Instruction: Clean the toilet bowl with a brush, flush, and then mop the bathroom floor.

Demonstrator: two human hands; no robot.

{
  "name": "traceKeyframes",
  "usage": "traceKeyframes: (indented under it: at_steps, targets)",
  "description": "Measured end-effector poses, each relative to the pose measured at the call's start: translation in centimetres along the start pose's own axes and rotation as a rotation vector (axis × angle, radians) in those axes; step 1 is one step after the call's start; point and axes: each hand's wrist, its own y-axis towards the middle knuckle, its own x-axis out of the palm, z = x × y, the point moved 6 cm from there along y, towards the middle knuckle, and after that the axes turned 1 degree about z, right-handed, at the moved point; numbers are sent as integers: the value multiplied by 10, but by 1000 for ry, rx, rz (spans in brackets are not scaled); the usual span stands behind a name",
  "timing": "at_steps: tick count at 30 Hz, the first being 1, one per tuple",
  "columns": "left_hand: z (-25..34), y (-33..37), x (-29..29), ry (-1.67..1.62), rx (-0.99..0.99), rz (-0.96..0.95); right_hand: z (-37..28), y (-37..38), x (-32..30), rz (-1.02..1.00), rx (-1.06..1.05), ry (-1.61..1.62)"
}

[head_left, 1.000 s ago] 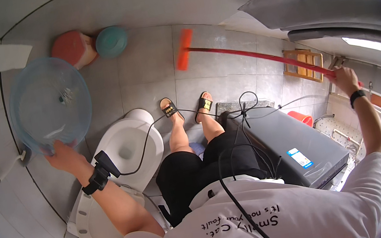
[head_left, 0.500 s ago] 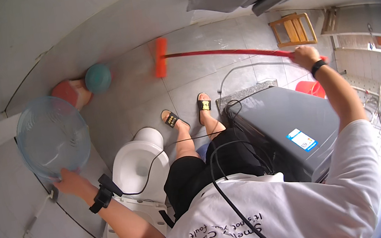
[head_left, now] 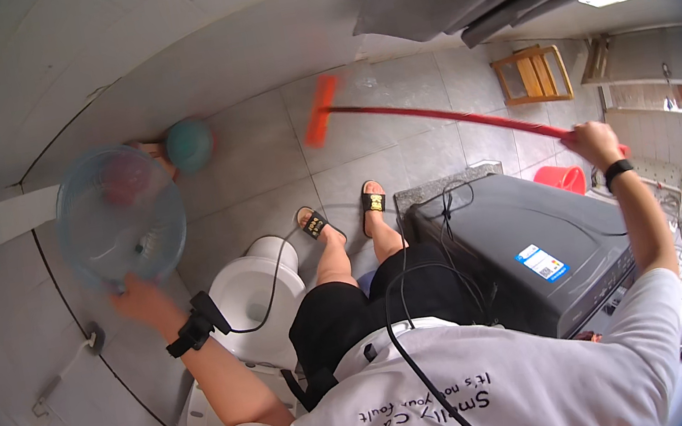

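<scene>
- In a tiled bathroom, the right hand (head_left: 593, 144) is closed around the upper end of a red broom (head_left: 442, 117); its fingers wrap the handle.
- The broom's long axis runs from that hand down and away to the left, ending in the orange head (head_left: 321, 121), which points at the floor tiles (head_left: 393, 89) ahead of the sandalled feet (head_left: 345, 212).
- The right hand is the only one near the handle; the left is well apart.
- The left hand (head_left: 138, 297) holds the rim of a clear blue basin (head_left: 120, 216), raised beside the wall, fingers pinching its lower edge.
- Below stand a white toilet (head_left: 249, 294) and a dark grey washing machine (head_left: 525, 246); a wooden stool (head_left: 532, 76) sits farther off.
</scene>
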Motion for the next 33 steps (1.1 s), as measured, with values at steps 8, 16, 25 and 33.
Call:
traceKeyframes:
  at_steps: [8,16,25,33]
  targets:
    - [-26,10,-21,137,-27,-14,-215,101,-16,13,-268,139]
    - [-52,26,-39,7,-159,89,-86,80,2,-68,-60,28]
    - [-107,34,-58,-80,-276,204,17,16,-68,-95,120,-156]
    - [-126,19,-93,-247,-478,377,-86,70,-140,-76,-233,-281]
